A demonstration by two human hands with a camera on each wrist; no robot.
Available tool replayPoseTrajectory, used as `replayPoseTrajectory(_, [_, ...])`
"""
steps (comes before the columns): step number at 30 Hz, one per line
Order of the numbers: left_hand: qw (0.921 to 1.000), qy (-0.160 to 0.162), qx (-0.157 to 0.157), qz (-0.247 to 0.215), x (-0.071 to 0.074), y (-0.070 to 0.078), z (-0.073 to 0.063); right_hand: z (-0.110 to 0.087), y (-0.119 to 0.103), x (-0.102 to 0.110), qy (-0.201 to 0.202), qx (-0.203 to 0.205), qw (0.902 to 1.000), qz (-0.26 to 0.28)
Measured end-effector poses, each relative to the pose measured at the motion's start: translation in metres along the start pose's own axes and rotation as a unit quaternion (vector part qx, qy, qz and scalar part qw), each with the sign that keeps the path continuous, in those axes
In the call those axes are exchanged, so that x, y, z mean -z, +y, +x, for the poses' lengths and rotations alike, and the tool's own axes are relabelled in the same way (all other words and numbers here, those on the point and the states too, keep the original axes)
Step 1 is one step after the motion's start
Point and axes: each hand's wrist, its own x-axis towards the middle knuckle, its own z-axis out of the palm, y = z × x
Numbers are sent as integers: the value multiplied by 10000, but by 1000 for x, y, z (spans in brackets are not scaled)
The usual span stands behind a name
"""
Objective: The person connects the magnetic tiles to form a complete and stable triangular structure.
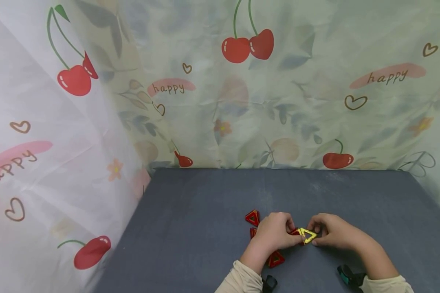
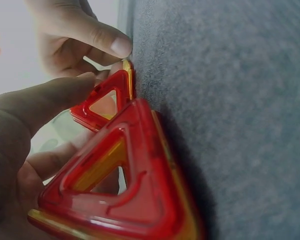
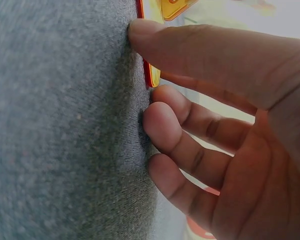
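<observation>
In the head view my left hand point(image 1: 273, 232) pinches a red triangular magnetic tile point(image 1: 295, 232) low over the table. A yellow triangular tile point(image 1: 313, 235) meets its right side. My right hand point(image 1: 337, 232) has thumb and index finger at the yellow tile's outer corner; the right wrist view shows the yellow tile point(image 3: 154, 75) with a red edge between them. The left wrist view has the held red tile point(image 2: 123, 85) between left thumb and fingers. Nearer that camera stands a larger-looking red triangle point(image 2: 157, 200) with yellow along its edges.
More red triangular tiles lie around the left hand: one behind it point(image 1: 256, 219), one partly hidden beside it point(image 1: 253, 232) and one by its wrist point(image 1: 276, 260). The dark grey table point(image 1: 190, 228) meets a cherry-printed cloth point(image 1: 205, 122) at the back and left.
</observation>
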Motion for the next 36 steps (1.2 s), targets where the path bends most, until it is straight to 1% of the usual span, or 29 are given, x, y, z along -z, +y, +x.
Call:
replayPoseTrajectory(8, [10000, -47, 18, 72, 0, 1, -1, 1, 3, -2, -36, 39, 10000, 48])
replayPoseTrajectory(12, [9999, -65, -26, 73, 2, 1, -3, 1, 1, -1, -51, 159, 9998, 86])
replayPoseTrajectory(20, [9990, -405, -160, -105, 8, -2, -2, -1, -4, 3, -131, 256, 9988, 409])
replayPoseTrajectory(27, [9987, -444, -235, -96, 8, -3, -2, 0, -8, 2, -166, 485, 9965, 660])
replayPoseTrajectory(36, [9986, -470, -223, -102, 9, -1, -3, 1, -13, -1, -95, 642, 9962, 587])
